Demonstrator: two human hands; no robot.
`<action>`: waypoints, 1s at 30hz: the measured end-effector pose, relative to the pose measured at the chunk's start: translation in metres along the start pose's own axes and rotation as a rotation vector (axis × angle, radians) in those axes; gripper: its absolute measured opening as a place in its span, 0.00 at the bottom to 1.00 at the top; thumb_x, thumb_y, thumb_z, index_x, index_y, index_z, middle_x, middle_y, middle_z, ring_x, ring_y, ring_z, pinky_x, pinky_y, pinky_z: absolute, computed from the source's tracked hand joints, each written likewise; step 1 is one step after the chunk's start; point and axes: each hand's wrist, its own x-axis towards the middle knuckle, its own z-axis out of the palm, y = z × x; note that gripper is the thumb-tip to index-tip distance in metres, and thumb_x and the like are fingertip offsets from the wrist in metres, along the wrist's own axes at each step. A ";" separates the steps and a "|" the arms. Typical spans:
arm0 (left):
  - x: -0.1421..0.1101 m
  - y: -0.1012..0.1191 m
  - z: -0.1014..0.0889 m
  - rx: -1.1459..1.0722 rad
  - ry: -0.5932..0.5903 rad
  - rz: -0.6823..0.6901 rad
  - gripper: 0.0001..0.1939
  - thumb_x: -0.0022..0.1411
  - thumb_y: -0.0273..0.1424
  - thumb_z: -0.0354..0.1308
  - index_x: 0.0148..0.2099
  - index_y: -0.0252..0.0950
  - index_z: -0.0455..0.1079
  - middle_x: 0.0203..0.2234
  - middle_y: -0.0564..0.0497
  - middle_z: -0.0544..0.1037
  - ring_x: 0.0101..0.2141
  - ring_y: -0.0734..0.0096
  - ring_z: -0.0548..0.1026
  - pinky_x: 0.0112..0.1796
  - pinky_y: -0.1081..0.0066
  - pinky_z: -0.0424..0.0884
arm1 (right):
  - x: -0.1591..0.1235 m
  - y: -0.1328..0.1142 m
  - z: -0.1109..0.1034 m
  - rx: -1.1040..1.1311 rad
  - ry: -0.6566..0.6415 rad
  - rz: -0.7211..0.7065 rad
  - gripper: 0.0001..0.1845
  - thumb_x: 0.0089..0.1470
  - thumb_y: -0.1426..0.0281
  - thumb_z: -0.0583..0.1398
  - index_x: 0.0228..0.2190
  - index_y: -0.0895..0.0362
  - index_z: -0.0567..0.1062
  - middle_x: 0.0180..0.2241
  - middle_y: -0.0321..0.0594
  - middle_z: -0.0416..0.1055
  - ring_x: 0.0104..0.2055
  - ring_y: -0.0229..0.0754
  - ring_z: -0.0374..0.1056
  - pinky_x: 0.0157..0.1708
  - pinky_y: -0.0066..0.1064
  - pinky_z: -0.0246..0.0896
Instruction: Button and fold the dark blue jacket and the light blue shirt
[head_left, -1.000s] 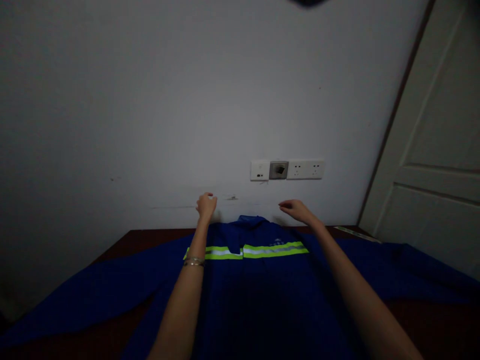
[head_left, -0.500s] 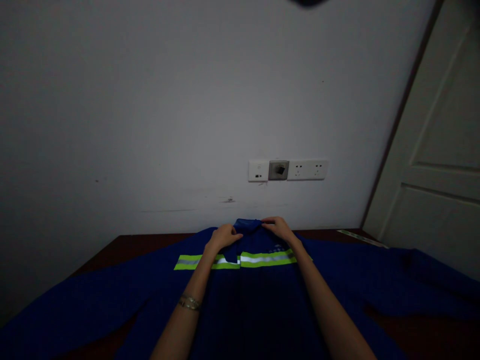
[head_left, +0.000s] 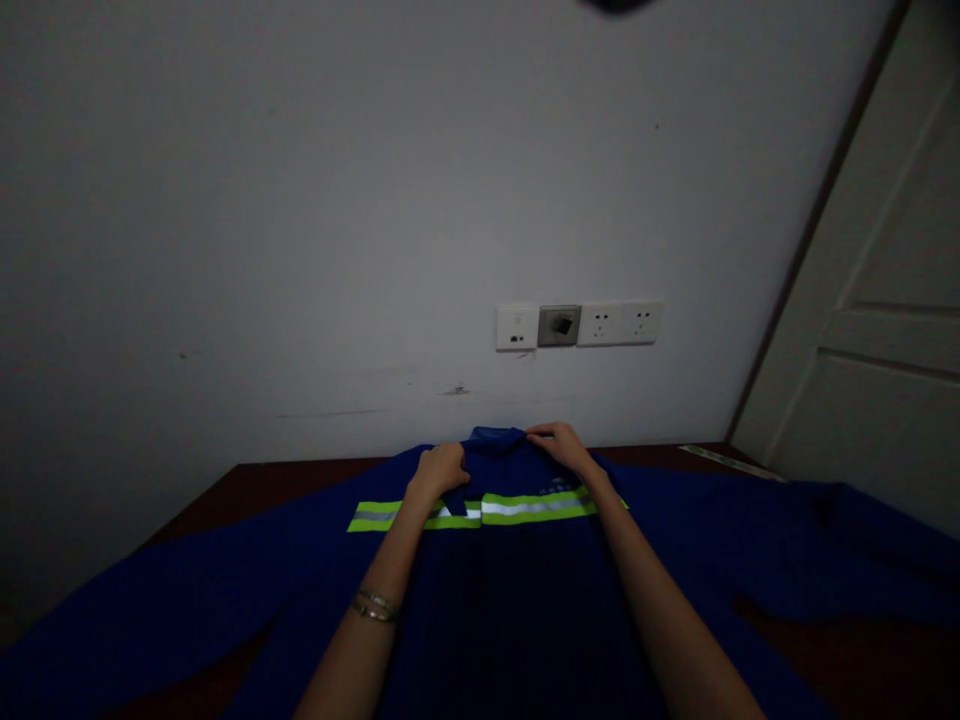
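A dark blue work jacket (head_left: 525, 590) with a yellow-green and silver reflective band (head_left: 536, 508) across the chest lies spread out, its sleeves stretched to both sides. At its far end is the collar (head_left: 496, 437), close to the wall. My left hand (head_left: 442, 469) is closed on the left side of the collar, fingers curled over the cloth. The collar's right edge is pinched between the thumb and fingers of my right hand (head_left: 561, 444). A bracelet (head_left: 376, 606) circles my left wrist.
Under the jacket is a dark red-brown table (head_left: 247, 485), set against a pale wall (head_left: 337, 250). Socket plates (head_left: 619, 324) are mounted above the collar. A pale door (head_left: 892, 330) stands at the right, and a thin strip (head_left: 731, 461) lies at the table's back edge.
My left hand has shifted slightly left and its fingers have curled in more. The right hand keeps its pinch on the collar. The whole view has tilted down a little.
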 end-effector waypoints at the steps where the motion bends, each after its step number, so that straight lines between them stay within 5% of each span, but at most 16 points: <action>1: 0.000 -0.001 -0.001 -0.003 0.001 -0.002 0.07 0.49 0.30 0.58 0.33 0.38 0.74 0.34 0.46 0.78 0.37 0.61 0.75 0.35 0.70 0.67 | 0.000 0.000 0.000 0.000 0.005 0.008 0.15 0.50 0.65 0.57 0.37 0.57 0.78 0.38 0.42 0.76 0.41 0.46 0.71 0.44 0.34 0.62; 19: 0.011 -0.031 -0.004 -0.185 0.102 -0.151 0.09 0.50 0.28 0.53 0.31 0.34 0.74 0.25 0.45 0.78 0.31 0.65 0.75 0.31 0.73 0.65 | 0.001 0.014 -0.001 -0.029 0.007 0.073 0.15 0.50 0.66 0.55 0.33 0.59 0.79 0.31 0.42 0.77 0.32 0.43 0.71 0.34 0.30 0.62; 24: 0.017 -0.040 -0.003 -0.319 0.239 -0.226 0.10 0.51 0.30 0.52 0.30 0.34 0.74 0.19 0.47 0.76 0.26 0.68 0.75 0.28 0.74 0.65 | 0.003 0.006 -0.002 -0.041 0.080 0.098 0.15 0.48 0.65 0.55 0.30 0.60 0.78 0.29 0.43 0.76 0.32 0.43 0.70 0.32 0.28 0.61; 30: 0.018 -0.050 -0.009 -0.531 0.460 -0.288 0.10 0.52 0.30 0.51 0.31 0.32 0.74 0.23 0.48 0.77 0.21 0.73 0.73 0.25 0.77 0.65 | 0.007 -0.013 -0.011 -0.037 0.182 0.146 0.14 0.46 0.67 0.54 0.26 0.61 0.77 0.23 0.42 0.75 0.27 0.40 0.68 0.28 0.26 0.59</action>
